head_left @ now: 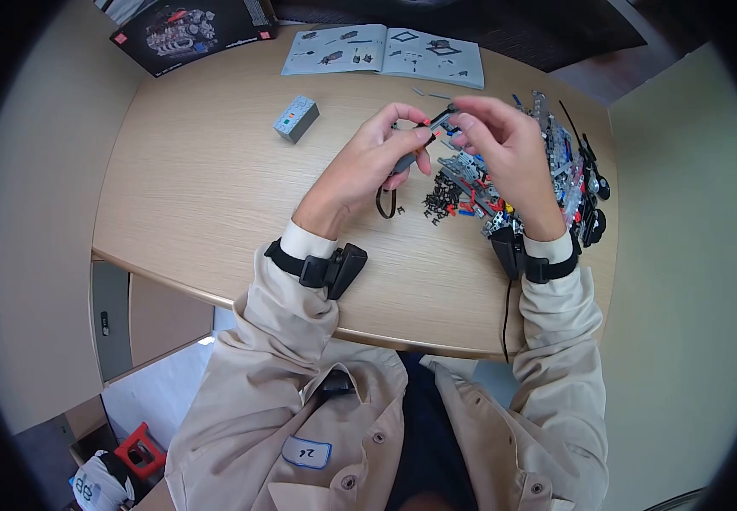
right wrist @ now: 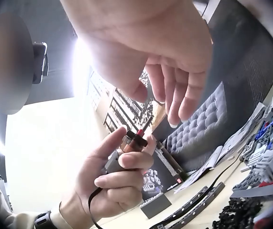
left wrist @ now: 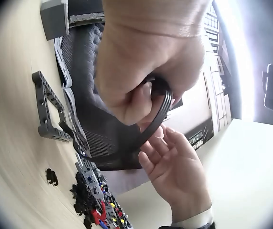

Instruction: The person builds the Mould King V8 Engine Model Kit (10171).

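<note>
The left hand (head_left: pixel 378 155) pinches a grey block (right wrist: pixel 113 163) between thumb and bent fingers, above the tabletop (head_left: pixel 215 196); at its upper end sit a red piece (right wrist: pixel 140 132) and a thin rod (right wrist: pixel 149 123). The fingers of the right hand (head_left: pixel 511 146) are loosely bent and a little apart, close to the rod; whether they touch it I cannot tell.

The main danger, I think, is at this end: if the right hand pushes sideways, the rod may tilt or come out, because the block has no support except the left fingers. A small piece that slips would probably fall in the pile of loose parts (head_left: pixel 479 179) or the black pins (head_left: pixel 441 198), where it is difficult to find again. The black cable (left wrist: pixel 151 125) makes a loop below the left hand; it could catch the grey frame (left wrist: pixel 44 105) and pull the block askew.
</note>
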